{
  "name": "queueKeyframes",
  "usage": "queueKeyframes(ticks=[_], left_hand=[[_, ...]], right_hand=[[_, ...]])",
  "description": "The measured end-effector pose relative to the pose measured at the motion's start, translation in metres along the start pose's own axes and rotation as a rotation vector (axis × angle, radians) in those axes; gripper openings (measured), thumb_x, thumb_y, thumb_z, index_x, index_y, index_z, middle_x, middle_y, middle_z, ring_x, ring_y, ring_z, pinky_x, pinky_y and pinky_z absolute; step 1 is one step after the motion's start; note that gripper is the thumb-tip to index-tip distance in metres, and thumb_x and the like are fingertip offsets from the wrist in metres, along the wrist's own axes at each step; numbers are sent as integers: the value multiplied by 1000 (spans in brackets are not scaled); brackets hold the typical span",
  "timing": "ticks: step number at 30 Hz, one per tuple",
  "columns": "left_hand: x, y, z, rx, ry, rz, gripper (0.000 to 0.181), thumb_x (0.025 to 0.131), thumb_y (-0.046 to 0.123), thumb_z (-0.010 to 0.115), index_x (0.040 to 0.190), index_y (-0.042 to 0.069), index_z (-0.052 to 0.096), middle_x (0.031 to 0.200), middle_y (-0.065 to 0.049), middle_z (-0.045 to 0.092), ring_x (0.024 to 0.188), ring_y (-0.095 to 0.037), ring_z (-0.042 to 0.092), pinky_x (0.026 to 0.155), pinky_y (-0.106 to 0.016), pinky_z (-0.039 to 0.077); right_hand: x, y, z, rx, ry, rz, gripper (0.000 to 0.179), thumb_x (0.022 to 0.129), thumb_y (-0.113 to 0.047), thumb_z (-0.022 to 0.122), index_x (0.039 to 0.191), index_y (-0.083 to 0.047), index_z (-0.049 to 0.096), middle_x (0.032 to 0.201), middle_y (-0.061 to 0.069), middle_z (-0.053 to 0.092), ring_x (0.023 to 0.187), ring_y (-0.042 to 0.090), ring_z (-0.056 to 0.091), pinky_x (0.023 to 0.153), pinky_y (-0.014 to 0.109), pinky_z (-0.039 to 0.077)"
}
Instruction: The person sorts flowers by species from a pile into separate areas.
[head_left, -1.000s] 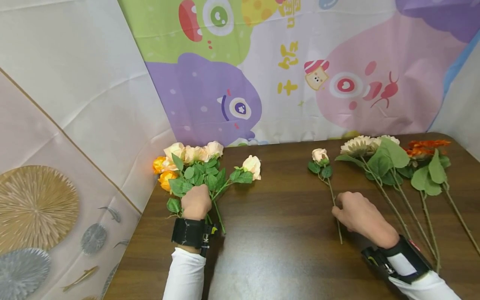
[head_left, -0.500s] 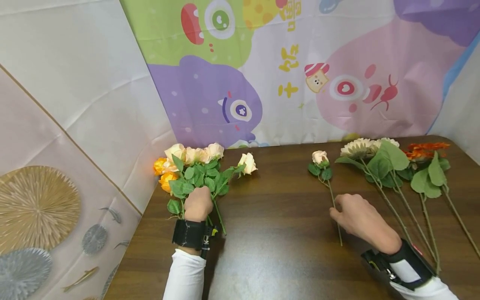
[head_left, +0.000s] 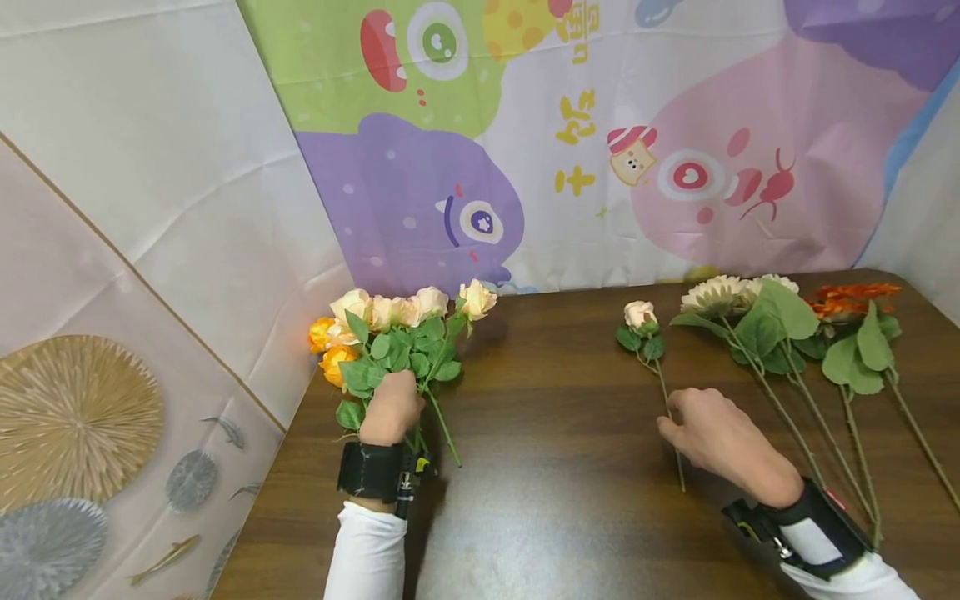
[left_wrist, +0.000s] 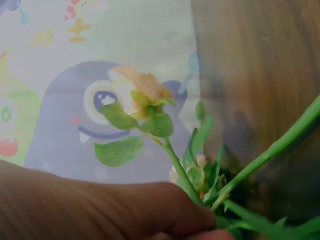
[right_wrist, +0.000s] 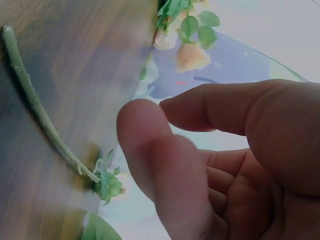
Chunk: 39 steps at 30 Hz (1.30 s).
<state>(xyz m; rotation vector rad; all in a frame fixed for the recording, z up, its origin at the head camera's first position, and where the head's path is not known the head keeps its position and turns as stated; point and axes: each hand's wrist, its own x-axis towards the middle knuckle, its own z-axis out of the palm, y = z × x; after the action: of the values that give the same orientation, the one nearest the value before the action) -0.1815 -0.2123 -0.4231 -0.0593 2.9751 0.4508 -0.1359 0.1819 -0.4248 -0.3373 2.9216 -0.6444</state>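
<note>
My left hand (head_left: 392, 407) pinches a rose stem (left_wrist: 182, 172) low among the green stems at the table's left. Its peach rose head (head_left: 477, 299) stands at the right end of a row of cream and peach roses (head_left: 390, 311). Two orange roses (head_left: 337, 363) sit at the bunch's left side. Toward the right, my right hand (head_left: 723, 437) hovers by a single pale rose (head_left: 640, 315) lying on the table. In the right wrist view its fingers are loosely bent and hold nothing; the rose's stem (right_wrist: 37, 107) lies apart from them.
Cream flowers (head_left: 716, 295) with long stems lie on the brown table (head_left: 540, 467) right of the single rose. Orange-red flowers (head_left: 855, 297) are farther right. A cartoon-printed cloth (head_left: 570, 167) hangs behind the table, and a patterned sheet (head_left: 187, 208) borders its left side.
The rose in my left hand has swung left and upward, from leaning out rightward to standing beside the other roses. My right hand has stayed almost in place.
</note>
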Motion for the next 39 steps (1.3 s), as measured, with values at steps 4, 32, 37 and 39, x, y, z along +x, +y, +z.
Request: queueKeyframes(ticks=[4, 32, 37, 39], left_hand=[[0, -7, -7, 18, 19, 71, 29, 91, -2, 58, 64, 7, 51, 60, -3, 44, 56, -18, 46, 53, -29, 38], [-34, 84, -6, -433, 383, 604, 6, 96, 3, 57, 91, 3, 61, 67, -2, 63, 50, -5, 50, 45, -22, 43], [-55, 123, 14, -567, 179, 728, 8, 99, 6, 54, 95, 5, 61, 73, -1, 66, 53, -1, 52, 47, -18, 43], [-63, 132, 20, -611, 97, 760, 8, 101, 7, 53, 97, 5, 60, 74, -4, 66, 54, 0, 52, 49, -17, 43]], right_hand=[[1, 0, 0, -2, -1, -6, 24, 92, -19, 64, 99, 3, 69, 80, 7, 65, 64, 19, 54, 57, 37, 45], [-20, -32, 3, 296, 224, -278, 21, 98, -15, 63, 117, -7, 68, 84, -6, 69, 67, 4, 59, 56, 24, 47], [-25, -45, 7, 437, 207, -348, 19, 99, -16, 63, 115, -7, 68, 74, -9, 63, 61, 6, 62, 52, 26, 50], [-26, -48, 9, 485, 165, -353, 21, 99, -18, 63, 115, -6, 69, 71, -8, 62, 60, 8, 61, 50, 27, 50]])
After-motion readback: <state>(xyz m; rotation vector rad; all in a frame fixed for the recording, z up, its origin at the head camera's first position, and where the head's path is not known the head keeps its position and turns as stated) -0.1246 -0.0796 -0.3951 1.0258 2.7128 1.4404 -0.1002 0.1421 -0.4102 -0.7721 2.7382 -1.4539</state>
